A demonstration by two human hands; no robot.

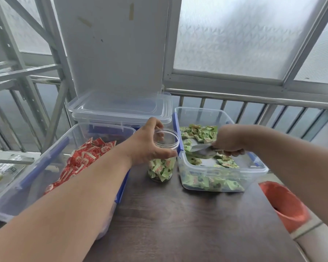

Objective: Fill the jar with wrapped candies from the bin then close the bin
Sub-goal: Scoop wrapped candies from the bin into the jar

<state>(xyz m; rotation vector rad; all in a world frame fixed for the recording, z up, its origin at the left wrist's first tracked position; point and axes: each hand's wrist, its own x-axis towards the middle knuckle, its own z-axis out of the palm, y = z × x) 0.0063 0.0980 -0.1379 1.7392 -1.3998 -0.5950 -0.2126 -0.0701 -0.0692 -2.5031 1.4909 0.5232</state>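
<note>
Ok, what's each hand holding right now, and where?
Left hand grips the clear plastic jar around its upper wall; right hand holds a metal scoop by its handle.

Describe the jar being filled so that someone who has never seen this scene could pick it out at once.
On the dark table, two open clear bins stand side by side: one of red candies and one of green candies. The jar stands upright between them, gripped by the left hand. It alone is round, clear and lidless, part-filled with green candies.

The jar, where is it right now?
The jar stands mid-table between the red-candy bin and the green-candy bin, gripped by the left hand.
</note>
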